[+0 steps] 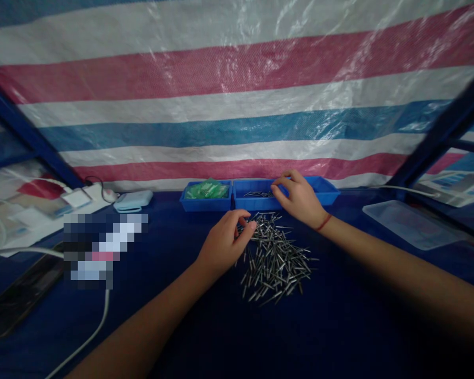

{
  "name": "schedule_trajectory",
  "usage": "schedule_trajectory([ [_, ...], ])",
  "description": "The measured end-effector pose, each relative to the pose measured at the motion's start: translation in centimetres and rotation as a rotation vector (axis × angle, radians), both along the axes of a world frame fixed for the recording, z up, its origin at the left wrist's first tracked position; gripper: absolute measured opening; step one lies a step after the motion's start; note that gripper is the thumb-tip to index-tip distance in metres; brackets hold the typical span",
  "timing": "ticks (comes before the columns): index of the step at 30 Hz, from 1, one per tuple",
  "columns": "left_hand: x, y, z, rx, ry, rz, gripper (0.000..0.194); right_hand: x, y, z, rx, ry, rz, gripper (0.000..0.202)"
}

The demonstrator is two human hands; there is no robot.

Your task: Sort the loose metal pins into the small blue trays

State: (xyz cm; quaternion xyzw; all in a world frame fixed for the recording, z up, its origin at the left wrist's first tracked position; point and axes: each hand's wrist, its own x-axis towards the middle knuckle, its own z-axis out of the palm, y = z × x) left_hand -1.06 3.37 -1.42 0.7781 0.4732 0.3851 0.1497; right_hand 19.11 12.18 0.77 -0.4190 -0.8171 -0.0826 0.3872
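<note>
A loose heap of thin silvery metal pins (276,263), which look like blind rivets, lies on the dark blue table. My left hand (225,239) is at the heap's upper left edge, its fingers curled in and thumb bent toward them. What sits inside that curl is hidden. Over the long blue bin (326,192) hovers my right hand (298,197), with a red string at the wrist. Its fingers are loosely bent, with a gap between thumb and forefinger and nothing visible there. Some of the same pins (258,194) lie in the bin, left of that hand.
Green plastic packets (207,188) fill a smaller blue bin (185,204) on the left. A translucent lid (413,223) lies at right. At left are a phone (19,297), a white cable (105,313), a light blue case (133,201) and a power strip (98,195). Behind hangs a striped sheet (229,126).
</note>
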Motion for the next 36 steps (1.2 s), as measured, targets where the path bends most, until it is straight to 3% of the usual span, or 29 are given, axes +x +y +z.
schedule_trajectory([
  [8, -0.7, 0.9, -0.2, 0.064, 0.186, -0.013, 0.016, 3.4, -5.4, -2.9, -0.173, -0.008, 0.107, 0.016],
  [13, -1.0, 1.5, -0.5, 0.06, 0.218, -0.037, 0.016, 4.8, -5.1, -4.7, -0.347, 0.118, 0.039, 0.015],
  [18, 0.3, 3.1, 0.0, 0.085, 0.263, -0.1, 0.017, 4.5, -4.6, -4.6, -0.402, 0.183, 0.058, 0.015],
  [21, 2.2, 4.7, 0.6, 0.078, 0.427, -0.157, 0.022, 4.4, -4.8, -4.5, -0.398, 0.188, 0.071, 0.014],
  [26, 4.6, 7.0, 1.0, 0.046, 0.629, -0.131, 0.021, 4.4, -4.8, -4.7, -0.386, 0.192, 0.084, 0.013],
  [36, 4.8, 7.5, 2.0, -0.027, 0.809, -0.176, 0.017, 4.4, -4.5, -4.7, -0.384, 0.176, 0.066, 0.013],
])
